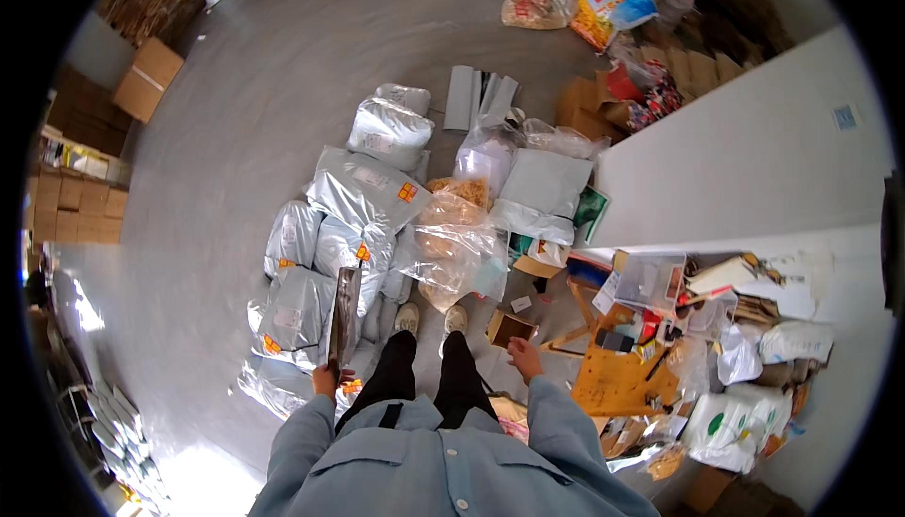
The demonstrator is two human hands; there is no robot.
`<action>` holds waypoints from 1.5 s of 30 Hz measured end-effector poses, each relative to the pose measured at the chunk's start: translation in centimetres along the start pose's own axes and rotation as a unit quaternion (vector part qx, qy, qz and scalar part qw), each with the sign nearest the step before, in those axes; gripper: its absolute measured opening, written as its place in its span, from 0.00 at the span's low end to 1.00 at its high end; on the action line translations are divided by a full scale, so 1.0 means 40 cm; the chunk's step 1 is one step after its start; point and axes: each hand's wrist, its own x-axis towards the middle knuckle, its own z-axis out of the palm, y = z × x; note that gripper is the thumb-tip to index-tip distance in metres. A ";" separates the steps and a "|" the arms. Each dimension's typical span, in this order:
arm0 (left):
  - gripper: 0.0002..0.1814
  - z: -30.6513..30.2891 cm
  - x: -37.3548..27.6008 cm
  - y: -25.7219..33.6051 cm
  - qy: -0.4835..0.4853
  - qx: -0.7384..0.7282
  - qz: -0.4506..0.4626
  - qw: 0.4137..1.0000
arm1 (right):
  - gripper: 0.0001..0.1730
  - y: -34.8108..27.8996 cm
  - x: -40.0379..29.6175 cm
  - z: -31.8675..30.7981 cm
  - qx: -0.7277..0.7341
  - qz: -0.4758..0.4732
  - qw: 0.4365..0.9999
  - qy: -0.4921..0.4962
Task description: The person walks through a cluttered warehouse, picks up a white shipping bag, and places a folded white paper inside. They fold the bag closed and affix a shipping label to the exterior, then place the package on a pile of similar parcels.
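My left hand [327,381] grips the lower end of a long, narrow dark item [343,319] with a glossy surface, which stands out away from me. Its exact kind is unclear. Behind and beside it lie several grey plastic mailing bags [291,315] with labels and orange stickers. My right hand [524,360] holds nothing, its fingers loosely apart, just by a small open cardboard box [510,329] on the floor. Beyond my shoes, a clear plastic bag [459,245] with tan contents rests against the mailers. A flat grey mailer [544,188] lies to its right.
A cluttered wooden table [608,383] stands at my right, bearing a clear plastic bin [647,280] and loose tools. White plastic bags [735,421] lie beside it. A white wall [742,149] runs along the right. Stacked cartons [78,199] line the far left.
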 end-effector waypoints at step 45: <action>0.23 0.257 0.316 -0.167 0.029 0.467 0.255 0.846 | 0.36 -0.622 1.608 0.262 -0.576 -0.315 0.716 0.237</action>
